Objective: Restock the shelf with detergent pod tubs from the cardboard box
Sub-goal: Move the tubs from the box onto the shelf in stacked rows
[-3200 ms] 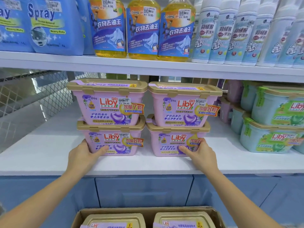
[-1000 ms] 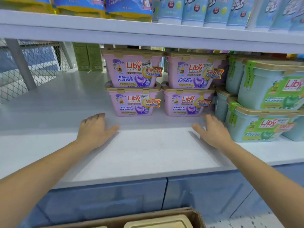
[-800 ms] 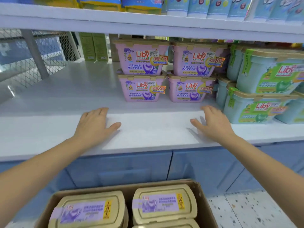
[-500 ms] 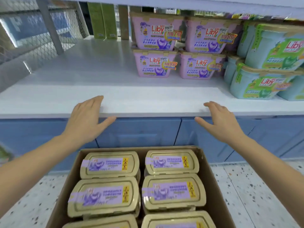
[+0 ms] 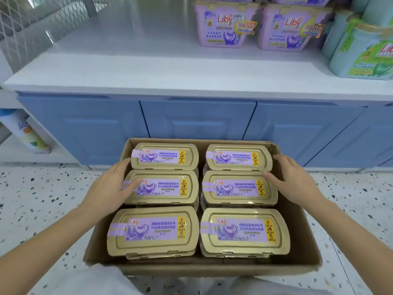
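A cardboard box (image 5: 297, 235) on the floor holds several detergent pod tubs with gold lids and purple labels. My left hand (image 5: 110, 188) reaches into the box at its left side, thumb lying on the lid of the middle left tub (image 5: 163, 188), fingers by the left end of the far left tub (image 5: 168, 159). My right hand (image 5: 291, 180) reaches in at the right side, thumb touching the right end of the middle right tub (image 5: 238, 189), fingers beside the far right tub (image 5: 238, 159). Neither hand grips a tub. On the white shelf (image 5: 159, 67) stand pink tubs (image 5: 225, 26).
Light blue and green tubs (image 5: 365, 52) stand at the shelf's right end. Blue cabinet doors (image 5: 197, 122) lie below the shelf. A wire mesh panel (image 5: 32, 22) bounds the shelf on the left. A bottle (image 5: 27, 133) sits on a low side shelf. Speckled floor surrounds the box.
My view has tilted down from the shelf to the box. Both hands left the shelf edge, dropped into the box and now touch the tubs at its left and right sides.
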The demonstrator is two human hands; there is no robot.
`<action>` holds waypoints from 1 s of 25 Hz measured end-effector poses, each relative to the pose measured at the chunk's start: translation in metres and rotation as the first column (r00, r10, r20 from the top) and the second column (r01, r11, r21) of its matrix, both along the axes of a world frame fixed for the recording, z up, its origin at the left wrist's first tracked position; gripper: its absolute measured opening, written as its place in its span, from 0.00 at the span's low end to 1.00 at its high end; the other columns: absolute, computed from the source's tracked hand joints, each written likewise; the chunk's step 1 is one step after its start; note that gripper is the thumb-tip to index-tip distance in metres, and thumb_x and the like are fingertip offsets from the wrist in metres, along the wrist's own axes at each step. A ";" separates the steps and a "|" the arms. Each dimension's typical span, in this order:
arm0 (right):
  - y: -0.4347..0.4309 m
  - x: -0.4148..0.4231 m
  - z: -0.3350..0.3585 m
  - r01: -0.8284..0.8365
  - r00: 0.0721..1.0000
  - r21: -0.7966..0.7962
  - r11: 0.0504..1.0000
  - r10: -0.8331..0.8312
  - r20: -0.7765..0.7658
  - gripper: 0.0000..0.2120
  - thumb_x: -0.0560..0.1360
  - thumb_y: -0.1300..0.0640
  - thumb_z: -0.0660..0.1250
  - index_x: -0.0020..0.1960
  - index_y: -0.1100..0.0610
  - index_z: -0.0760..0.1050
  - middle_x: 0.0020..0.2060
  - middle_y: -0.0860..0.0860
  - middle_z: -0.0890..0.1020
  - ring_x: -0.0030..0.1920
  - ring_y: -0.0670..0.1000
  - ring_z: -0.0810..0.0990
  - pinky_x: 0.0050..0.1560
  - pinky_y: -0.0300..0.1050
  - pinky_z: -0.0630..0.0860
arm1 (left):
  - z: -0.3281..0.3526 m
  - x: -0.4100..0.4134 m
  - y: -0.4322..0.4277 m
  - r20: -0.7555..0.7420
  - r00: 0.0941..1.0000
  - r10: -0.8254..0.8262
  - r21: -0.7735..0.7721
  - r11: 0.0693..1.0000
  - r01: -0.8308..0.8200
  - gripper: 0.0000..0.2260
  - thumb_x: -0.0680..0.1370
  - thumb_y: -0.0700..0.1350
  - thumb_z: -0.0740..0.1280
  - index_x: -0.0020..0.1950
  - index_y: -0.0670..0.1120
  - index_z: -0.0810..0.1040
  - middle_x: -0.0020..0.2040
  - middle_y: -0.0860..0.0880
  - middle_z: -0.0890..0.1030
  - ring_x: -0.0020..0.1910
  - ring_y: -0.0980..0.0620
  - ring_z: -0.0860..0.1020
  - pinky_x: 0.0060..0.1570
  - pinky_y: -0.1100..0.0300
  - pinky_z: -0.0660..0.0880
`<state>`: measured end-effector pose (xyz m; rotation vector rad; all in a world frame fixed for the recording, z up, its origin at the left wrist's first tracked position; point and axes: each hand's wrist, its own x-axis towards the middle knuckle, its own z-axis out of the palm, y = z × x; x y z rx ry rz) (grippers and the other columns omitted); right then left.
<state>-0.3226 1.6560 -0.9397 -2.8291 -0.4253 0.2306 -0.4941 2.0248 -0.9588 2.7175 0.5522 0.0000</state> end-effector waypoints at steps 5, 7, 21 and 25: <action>-0.008 -0.018 -0.025 0.069 0.991 0.059 0.996 -0.062 -0.118 0.30 0.76 0.44 0.60 0.72 0.58 0.60 0.70 0.57 0.68 0.67 0.59 0.69 0.63 0.55 0.69 | -0.019 -0.023 -0.020 -0.019 0.998 0.066 -0.061 0.996 -0.067 0.26 0.76 0.52 0.64 0.72 0.44 0.64 0.68 0.43 0.73 0.65 0.41 0.72 0.59 0.49 0.68; -0.007 -0.023 -0.033 0.090 0.982 0.090 0.992 -0.073 -0.174 0.31 0.76 0.45 0.61 0.73 0.58 0.58 0.70 0.58 0.69 0.68 0.59 0.69 0.64 0.54 0.67 | -0.024 -0.025 -0.025 -0.009 0.992 0.125 -0.140 0.982 -0.125 0.26 0.77 0.51 0.64 0.71 0.44 0.63 0.69 0.42 0.72 0.65 0.40 0.71 0.61 0.47 0.67; -0.004 -0.014 -0.057 0.526 0.778 0.321 0.787 -0.293 -0.556 0.15 0.76 0.45 0.61 0.40 0.56 0.74 0.47 0.58 0.81 0.41 0.52 0.78 0.46 0.47 0.72 | -0.038 0.004 -0.013 -0.368 0.793 0.486 -0.592 0.536 -0.602 0.21 0.78 0.55 0.60 0.55 0.37 0.78 0.54 0.38 0.80 0.54 0.37 0.78 0.60 0.44 0.73; -0.003 -0.013 -0.055 0.479 0.816 0.286 0.830 -0.301 -0.494 0.22 0.77 0.44 0.58 0.50 0.64 0.76 0.47 0.59 0.80 0.49 0.58 0.78 0.49 0.49 0.70 | -0.039 0.001 -0.017 -0.304 0.820 0.485 -0.587 0.582 -0.563 0.20 0.78 0.53 0.61 0.51 0.36 0.79 0.51 0.38 0.81 0.52 0.37 0.79 0.59 0.44 0.73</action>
